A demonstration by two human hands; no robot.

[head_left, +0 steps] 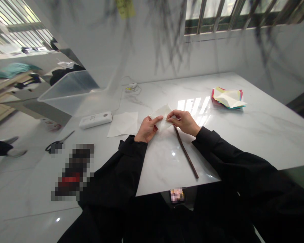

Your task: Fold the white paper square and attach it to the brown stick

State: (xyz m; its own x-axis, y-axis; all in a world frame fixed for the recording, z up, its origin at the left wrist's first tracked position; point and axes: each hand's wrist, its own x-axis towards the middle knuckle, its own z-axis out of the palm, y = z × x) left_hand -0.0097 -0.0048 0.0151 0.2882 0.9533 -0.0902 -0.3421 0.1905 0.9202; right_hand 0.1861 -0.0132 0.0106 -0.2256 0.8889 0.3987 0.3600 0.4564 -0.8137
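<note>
1. Marble tabletop (243,135): one, white, carried everything; bare glossy stretch before the hands, good for flat work.
2. Clear plastic bin (71,91): one, at far left edge, well apart from the hands.
3. Flat white sheet (123,124): one, lay left of the hands, near but not touching; likely spare stock kept in reach.
4. Stack of coloured papers (228,98): one pile, far right, sheet count not readable; edges red, yellow, green.
5. White box-shaped device (95,119): one, beside the flat sheet, left of it.
6. Dark thin stick (186,153): one, lay on the tabletop from under the right hand toward the near edge; top end hidden by the hand, contact unclear.
7. Scissors (57,144): one pair, far left, set aside.
8. Folded white paper (163,114): one, raised just off the tabletop between both hands, centre of view; probably lifted to pinch a crease.
9. Left hand (148,129): fingers closed, pinching the paper's left edge.
10. Right hand (183,121): fingertips closed on the paper's right corner.
11. Small white object with cable (132,86): one, far back.
</note>
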